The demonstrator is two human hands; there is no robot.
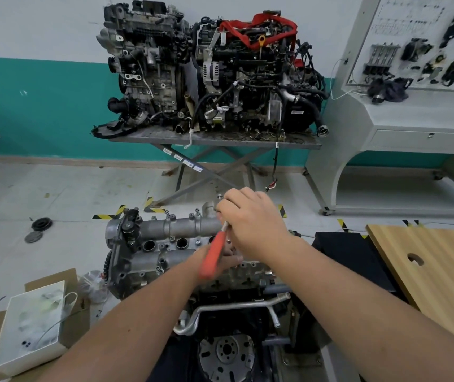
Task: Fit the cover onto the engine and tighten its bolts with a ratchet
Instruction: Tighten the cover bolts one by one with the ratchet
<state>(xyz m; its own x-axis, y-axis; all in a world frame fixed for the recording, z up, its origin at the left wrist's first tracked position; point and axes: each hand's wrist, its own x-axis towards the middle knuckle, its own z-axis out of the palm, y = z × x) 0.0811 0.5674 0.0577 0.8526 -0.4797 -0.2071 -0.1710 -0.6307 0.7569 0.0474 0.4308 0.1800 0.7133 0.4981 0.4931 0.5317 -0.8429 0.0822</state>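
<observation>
I see my right hand (250, 219) curled over the ratchet (215, 252) head at the far edge of the engine (165, 244) cover, its orange handle angling back over my left hand (228, 261), whose grasp I cannot tell.

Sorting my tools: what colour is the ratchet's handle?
Orange-red, on the ratchet handle, seen in the head view.

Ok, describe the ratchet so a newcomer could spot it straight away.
Find the grey metal engine on the floor nearest the camera. Above its top, both hands meet; the red-handled ratchet slants between them, the only bright red thing there.
</observation>
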